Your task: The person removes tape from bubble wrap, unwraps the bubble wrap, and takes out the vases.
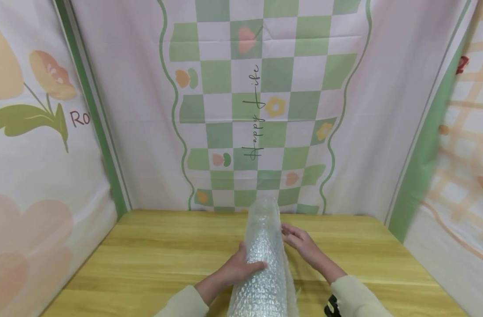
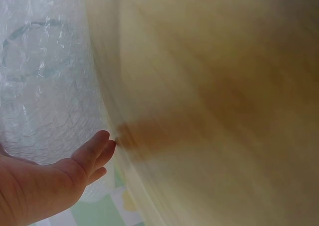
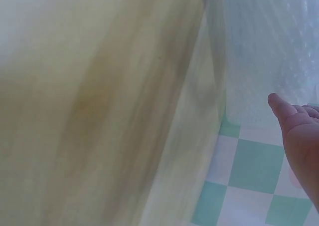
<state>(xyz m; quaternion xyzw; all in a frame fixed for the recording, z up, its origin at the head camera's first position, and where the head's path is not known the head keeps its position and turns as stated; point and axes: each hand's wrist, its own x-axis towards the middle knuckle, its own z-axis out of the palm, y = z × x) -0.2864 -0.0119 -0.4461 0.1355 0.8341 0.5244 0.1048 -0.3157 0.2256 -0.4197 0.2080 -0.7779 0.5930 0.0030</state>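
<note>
A long bundle of clear bubble wrap extends from the near edge of the head view toward the back of the table. Through the plastic in the left wrist view, a dark greenish curved line shows; what it belongs to is unclear. My left hand holds the bundle from its left side, thumb laid across the front and fingers along the edge. On the other side, my right hand has its fingers extended at the wrap's right edge, near its far end; whether they touch cannot be told.
Under the bundle lies a wood-grain table. Behind it hangs a green-and-white checked cloth, with printed side curtains at left and right. A small black item shows by the right sleeve.
</note>
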